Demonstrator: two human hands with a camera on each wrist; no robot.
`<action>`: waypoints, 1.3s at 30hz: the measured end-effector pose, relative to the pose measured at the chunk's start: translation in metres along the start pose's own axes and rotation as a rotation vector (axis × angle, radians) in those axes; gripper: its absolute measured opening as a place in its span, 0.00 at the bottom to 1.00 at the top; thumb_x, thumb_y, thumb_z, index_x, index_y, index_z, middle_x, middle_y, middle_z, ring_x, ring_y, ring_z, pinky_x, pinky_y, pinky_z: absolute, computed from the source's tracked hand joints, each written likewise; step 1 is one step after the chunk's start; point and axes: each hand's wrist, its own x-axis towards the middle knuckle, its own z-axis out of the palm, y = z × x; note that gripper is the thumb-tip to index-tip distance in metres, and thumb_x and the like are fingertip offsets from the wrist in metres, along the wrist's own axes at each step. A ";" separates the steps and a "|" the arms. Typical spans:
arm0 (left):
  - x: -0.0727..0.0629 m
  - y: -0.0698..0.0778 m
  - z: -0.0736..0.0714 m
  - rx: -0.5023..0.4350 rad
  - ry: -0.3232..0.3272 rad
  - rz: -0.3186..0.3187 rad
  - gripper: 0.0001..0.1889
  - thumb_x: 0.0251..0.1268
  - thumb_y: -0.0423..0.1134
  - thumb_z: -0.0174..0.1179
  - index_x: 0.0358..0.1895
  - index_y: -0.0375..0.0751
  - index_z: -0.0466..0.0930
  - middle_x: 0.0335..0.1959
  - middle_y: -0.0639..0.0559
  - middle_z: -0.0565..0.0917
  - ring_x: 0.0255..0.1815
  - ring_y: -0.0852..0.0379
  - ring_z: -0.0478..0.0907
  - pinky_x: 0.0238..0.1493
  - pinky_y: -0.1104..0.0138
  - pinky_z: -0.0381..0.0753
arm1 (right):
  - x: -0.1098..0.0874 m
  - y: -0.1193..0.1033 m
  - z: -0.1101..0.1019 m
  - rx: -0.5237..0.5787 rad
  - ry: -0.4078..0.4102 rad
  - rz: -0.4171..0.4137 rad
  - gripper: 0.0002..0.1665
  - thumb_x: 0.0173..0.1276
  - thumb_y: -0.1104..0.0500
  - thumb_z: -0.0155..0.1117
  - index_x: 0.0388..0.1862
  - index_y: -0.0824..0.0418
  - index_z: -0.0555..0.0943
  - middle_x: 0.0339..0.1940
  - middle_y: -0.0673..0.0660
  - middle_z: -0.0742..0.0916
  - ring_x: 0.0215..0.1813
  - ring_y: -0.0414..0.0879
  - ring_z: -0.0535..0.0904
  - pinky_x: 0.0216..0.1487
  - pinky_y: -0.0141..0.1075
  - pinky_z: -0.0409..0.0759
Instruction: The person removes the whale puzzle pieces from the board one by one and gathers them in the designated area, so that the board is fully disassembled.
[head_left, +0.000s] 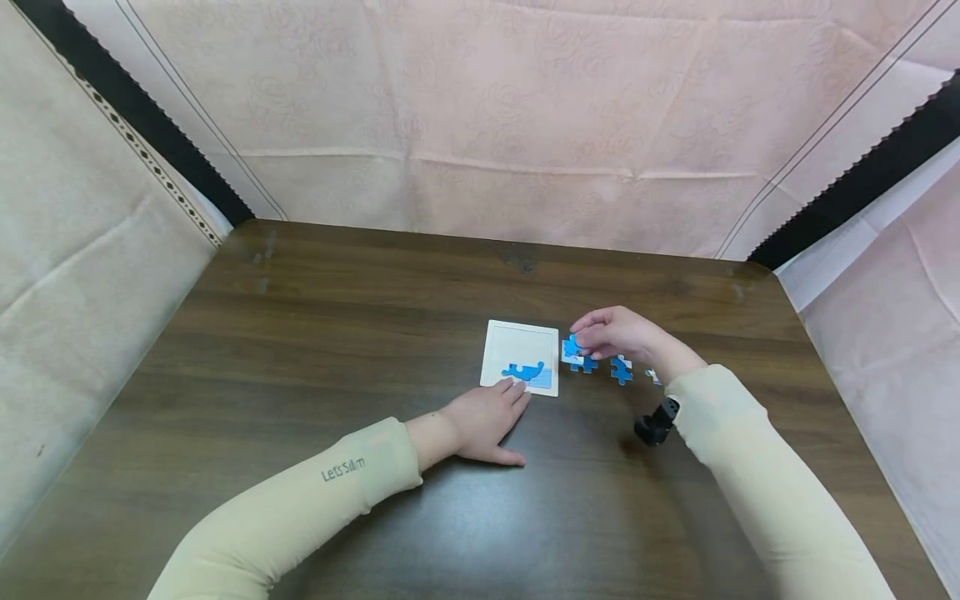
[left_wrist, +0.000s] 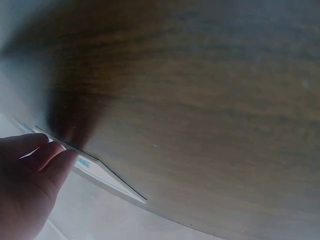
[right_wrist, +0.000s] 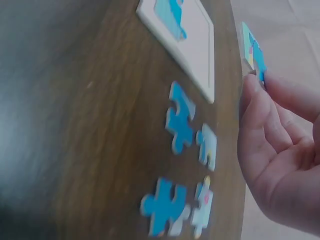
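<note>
A white puzzle board (head_left: 519,342) lies on the table, with blue pieces (head_left: 528,372) fitted along its lower right part. My left hand (head_left: 483,422) rests with its fingertips on the board's near edge, fingers extended and thumb spread out on the table. In the left wrist view, the fingers (left_wrist: 64,165) touch the board's rim. Just right of the board, my right hand (head_left: 611,331) pinches a blue jigsaw puzzle piece (right_wrist: 256,55) between thumb and fingertips. That piece is held up above the table in the right wrist view, with a pale, colourful part beside the blue.
Several loose puzzle pieces lie right of the board, among them a blue one (head_left: 621,370) and a mostly white one (right_wrist: 202,210). The brown wooden table (head_left: 337,333) is enclosed by pale cloth (head_left: 487,100) at the back and sides.
</note>
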 end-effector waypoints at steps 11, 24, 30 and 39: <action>0.000 0.000 0.001 -0.002 0.004 0.001 0.46 0.59 0.71 0.44 0.70 0.36 0.59 0.70 0.44 0.63 0.71 0.50 0.61 0.68 0.65 0.64 | -0.012 0.028 -0.007 0.075 -0.022 0.024 0.24 0.65 0.65 0.60 0.56 0.77 0.72 0.31 0.48 0.85 0.31 0.38 0.80 0.39 0.30 0.82; 0.000 0.000 0.002 0.001 0.068 0.009 0.46 0.58 0.71 0.46 0.67 0.34 0.63 0.66 0.44 0.68 0.67 0.50 0.65 0.64 0.66 0.69 | -0.022 0.047 0.005 0.094 -0.073 0.007 0.22 0.66 0.67 0.58 0.55 0.81 0.71 0.28 0.48 0.84 0.30 0.37 0.80 0.37 0.30 0.83; 0.000 0.000 0.001 0.000 0.053 0.004 0.46 0.58 0.71 0.46 0.68 0.35 0.62 0.67 0.44 0.67 0.68 0.50 0.64 0.65 0.65 0.68 | -0.023 0.048 0.012 0.068 -0.045 0.010 0.21 0.65 0.67 0.59 0.52 0.80 0.73 0.26 0.49 0.85 0.28 0.37 0.80 0.35 0.30 0.83; 0.001 0.001 0.000 0.000 0.029 -0.002 0.46 0.59 0.71 0.45 0.69 0.35 0.61 0.68 0.44 0.66 0.69 0.51 0.63 0.66 0.66 0.66 | -0.026 0.042 0.018 -0.006 -0.041 0.010 0.18 0.65 0.67 0.58 0.51 0.79 0.74 0.25 0.51 0.85 0.29 0.39 0.80 0.35 0.33 0.83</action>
